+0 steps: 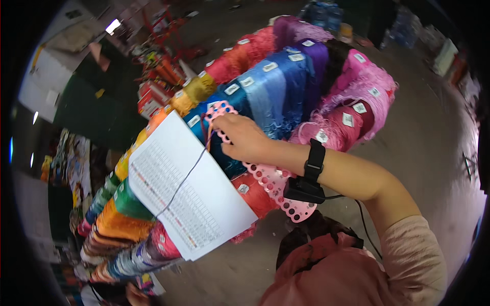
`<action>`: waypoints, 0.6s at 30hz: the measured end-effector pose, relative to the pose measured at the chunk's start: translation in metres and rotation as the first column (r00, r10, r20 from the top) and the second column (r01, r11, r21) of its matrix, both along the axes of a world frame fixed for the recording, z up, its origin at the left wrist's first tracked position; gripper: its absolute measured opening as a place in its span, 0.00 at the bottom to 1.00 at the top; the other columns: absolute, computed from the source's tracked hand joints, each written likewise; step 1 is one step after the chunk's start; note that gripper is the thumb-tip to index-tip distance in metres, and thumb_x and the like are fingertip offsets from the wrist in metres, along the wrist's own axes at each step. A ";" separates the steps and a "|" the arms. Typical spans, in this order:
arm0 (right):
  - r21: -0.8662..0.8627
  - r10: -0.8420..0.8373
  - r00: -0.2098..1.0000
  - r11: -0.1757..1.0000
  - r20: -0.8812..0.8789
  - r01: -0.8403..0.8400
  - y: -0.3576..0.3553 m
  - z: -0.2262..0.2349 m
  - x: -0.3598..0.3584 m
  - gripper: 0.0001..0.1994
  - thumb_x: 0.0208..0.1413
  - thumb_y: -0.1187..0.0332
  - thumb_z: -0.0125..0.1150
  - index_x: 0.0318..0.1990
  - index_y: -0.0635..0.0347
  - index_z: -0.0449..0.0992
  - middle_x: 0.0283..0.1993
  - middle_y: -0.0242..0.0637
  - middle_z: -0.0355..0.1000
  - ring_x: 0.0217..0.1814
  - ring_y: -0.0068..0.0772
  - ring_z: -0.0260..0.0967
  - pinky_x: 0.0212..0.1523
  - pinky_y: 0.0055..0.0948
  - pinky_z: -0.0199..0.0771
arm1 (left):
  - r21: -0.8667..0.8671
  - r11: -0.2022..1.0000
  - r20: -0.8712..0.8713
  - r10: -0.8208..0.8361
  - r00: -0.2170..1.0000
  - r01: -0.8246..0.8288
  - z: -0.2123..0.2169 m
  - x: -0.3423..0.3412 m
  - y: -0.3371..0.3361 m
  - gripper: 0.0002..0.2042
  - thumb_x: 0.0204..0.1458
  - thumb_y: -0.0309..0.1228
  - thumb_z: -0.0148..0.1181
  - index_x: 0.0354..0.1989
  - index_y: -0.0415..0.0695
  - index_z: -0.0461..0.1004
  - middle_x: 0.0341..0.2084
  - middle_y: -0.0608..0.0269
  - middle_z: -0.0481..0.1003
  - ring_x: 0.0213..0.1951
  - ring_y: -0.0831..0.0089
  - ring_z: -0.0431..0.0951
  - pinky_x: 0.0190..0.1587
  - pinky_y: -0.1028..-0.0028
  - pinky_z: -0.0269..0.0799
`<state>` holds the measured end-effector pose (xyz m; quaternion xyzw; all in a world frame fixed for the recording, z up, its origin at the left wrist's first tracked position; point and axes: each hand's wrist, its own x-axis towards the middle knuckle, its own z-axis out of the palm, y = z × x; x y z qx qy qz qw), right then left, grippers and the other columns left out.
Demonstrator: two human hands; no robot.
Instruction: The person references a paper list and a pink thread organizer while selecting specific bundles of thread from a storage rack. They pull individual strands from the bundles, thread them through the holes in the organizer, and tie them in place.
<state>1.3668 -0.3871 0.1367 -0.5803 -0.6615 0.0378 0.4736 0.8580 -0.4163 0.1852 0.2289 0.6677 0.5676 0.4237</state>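
My right hand (244, 136) reaches in from the right, its fingers closed round a long pink perforated thread holder (273, 181). The holder has scalloped edges and rows of round holes. Near its upper end hang an orange strand and a dark purple thread (191, 168), which trails down over a stack of white printed sheets (189, 194). The sheets lie tilted across rows of coloured thread skeins. Just beyond my hand are blue skeins (260, 94) with small white labels. A black device (304, 188) is strapped to my right wrist. My left hand does not show.
Pink skeins (367, 94) hang to the right, and orange and brown ones (115, 224) to the near left. Red boxes (153, 99) and clutter stand behind on the left. Large clear bottles (326, 15) stand at the back. Another person's hand (137, 295) shows at the lower left.
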 end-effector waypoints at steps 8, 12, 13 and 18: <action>0.168 0.080 0.920 0.986 -0.383 -0.015 -0.100 0.074 0.059 0.11 0.36 0.73 0.53 0.32 0.60 0.65 0.32 0.34 0.62 0.31 0.25 0.61 0.28 0.22 0.62 | -0.396 0.266 0.567 -0.682 0.462 0.879 -0.176 0.103 -0.133 0.12 0.47 0.26 0.44 0.40 0.35 0.64 0.14 0.74 0.61 0.13 0.87 0.56 0.13 0.90 0.48; 0.181 -0.063 0.814 0.962 -0.578 0.203 -0.212 0.052 0.123 0.05 0.42 0.76 0.51 0.30 0.63 0.65 0.28 0.29 0.63 0.30 0.16 0.58 0.29 0.17 0.60 | -0.483 -0.143 0.433 -0.897 0.093 0.864 -0.189 0.266 -0.144 0.08 0.46 0.28 0.46 0.33 0.39 0.68 0.11 0.75 0.58 0.12 0.86 0.54 0.13 0.88 0.48; 0.222 -0.103 0.799 0.933 -0.593 0.285 -0.247 0.040 0.143 0.04 0.44 0.76 0.50 0.29 0.64 0.65 0.28 0.28 0.63 0.31 0.14 0.57 0.30 0.16 0.60 | -0.455 -0.193 0.423 -0.906 0.019 0.869 -0.200 0.296 -0.147 0.08 0.46 0.28 0.46 0.33 0.39 0.68 0.11 0.75 0.58 0.12 0.86 0.54 0.13 0.88 0.48; 0.045 -0.409 0.480 0.723 -0.776 0.689 -0.475 0.011 0.209 0.02 0.45 0.76 0.49 0.28 0.63 0.66 0.27 0.27 0.63 0.29 0.12 0.57 0.30 0.14 0.60 | -0.271 -0.320 0.427 -0.885 -0.184 0.908 -0.225 0.463 -0.178 0.04 0.46 0.29 0.49 0.29 0.44 0.69 0.16 0.70 0.66 0.15 0.83 0.62 0.15 0.86 0.57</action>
